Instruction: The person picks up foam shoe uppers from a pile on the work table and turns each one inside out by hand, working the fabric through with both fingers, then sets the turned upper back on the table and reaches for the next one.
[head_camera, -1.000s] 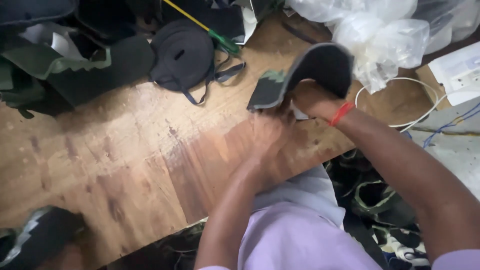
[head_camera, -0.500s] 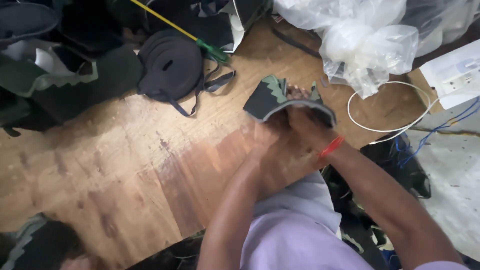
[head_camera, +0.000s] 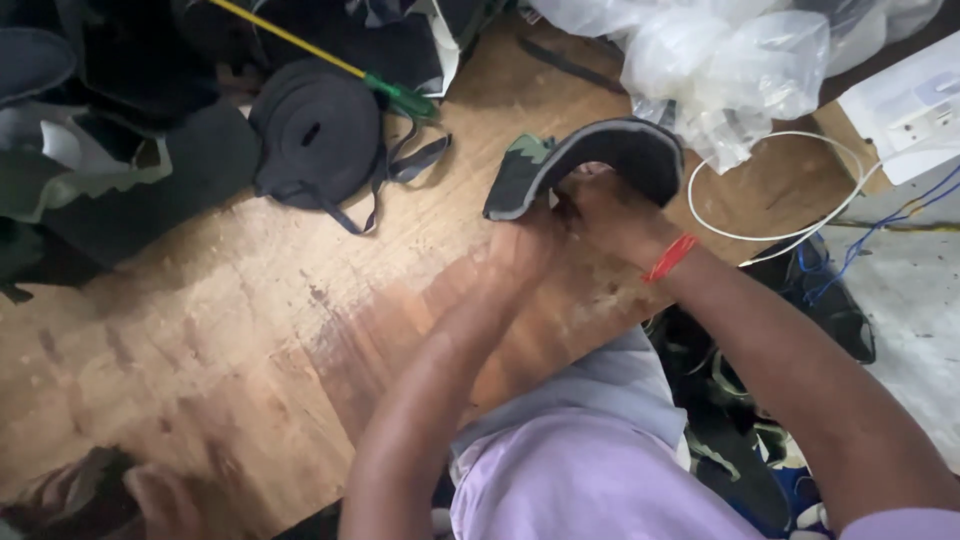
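Observation:
Both my hands hold a curved piece of dark fabric with a green camouflage side, bent into an arch above the wooden table. My left hand grips its lower left part from underneath. My right hand, with a red band at the wrist, holds the underside of the arch on the right. The fingers of both hands are partly hidden under the piece.
A coiled roll of black strap lies at the back left, with a yellow and green rod over it. Dark and camouflage fabric pieces pile up on the left. Clear plastic bags and a white cable sit at the right.
The fabric piece was folded down between my hands half a second ago and now arches up again. The view has shifted slightly.

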